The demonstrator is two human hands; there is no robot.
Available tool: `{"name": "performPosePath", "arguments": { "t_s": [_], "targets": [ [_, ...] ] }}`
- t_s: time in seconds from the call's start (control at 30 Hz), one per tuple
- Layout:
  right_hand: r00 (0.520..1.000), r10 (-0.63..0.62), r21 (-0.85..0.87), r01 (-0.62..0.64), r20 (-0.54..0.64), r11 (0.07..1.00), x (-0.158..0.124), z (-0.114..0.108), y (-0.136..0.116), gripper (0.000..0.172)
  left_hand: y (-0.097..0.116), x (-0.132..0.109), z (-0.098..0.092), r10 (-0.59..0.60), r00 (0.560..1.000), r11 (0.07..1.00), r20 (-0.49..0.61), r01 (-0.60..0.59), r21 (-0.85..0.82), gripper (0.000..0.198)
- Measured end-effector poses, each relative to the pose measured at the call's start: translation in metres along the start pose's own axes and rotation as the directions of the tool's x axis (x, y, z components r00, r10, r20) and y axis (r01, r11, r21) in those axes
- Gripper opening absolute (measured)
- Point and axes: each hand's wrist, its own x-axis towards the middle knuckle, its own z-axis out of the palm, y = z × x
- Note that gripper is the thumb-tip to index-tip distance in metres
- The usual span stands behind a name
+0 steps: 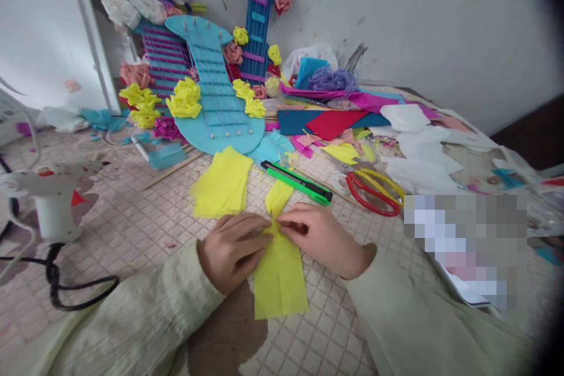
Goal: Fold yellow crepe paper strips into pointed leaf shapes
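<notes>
A long strip of yellow tissue paper [279,276] lies on the patterned table cover in front of me. My left hand [231,249] and my right hand [319,238] meet at its middle. Both pinch the paper with closed fingers, gathering it where the strip narrows. The far end of the strip fans out beyond my fingers toward a green utility knife [296,182]. A loose stack of yellow paper sheets [222,185] lies just beyond my left hand.
Red-and-yellow scissors [374,191] lie to the right of the knife. A white glue gun [50,191] with a black cord stands at the left. Blue cardboard guitar shapes [211,88] with paper flowers lean on the wall. Coloured paper scraps [352,117] pile up behind.
</notes>
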Motion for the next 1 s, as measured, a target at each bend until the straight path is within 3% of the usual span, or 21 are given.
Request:
{"name": "performPosePath", "arguments": {
  "t_s": [0.33, 0.67, 1.0],
  "targets": [
    [1.0, -0.016, -0.05, 0.016, 0.007, 0.999, 0.0, -0.001, -0.002, 0.021, 0.002, 0.0, -0.001, 0.002, 1.0, 1.0, 0.008, -0.002, 0.013, 0.025],
    [0.988, -0.1, -0.122, 0.114, 0.12, 0.986, -0.002, -0.001, -0.004, 0.022, 0.007, -0.002, 0.0, -0.017, 1.0, 0.997, 0.0, 0.017, 0.075, 0.026],
    [0.997, -0.024, -0.153, 0.036, 0.08, 0.988, 0.001, 0.003, -0.007, 0.014, 0.012, -0.002, -0.001, 0.019, 1.0, 0.989, -0.018, -0.016, 0.147, 0.028]
  ]
}}
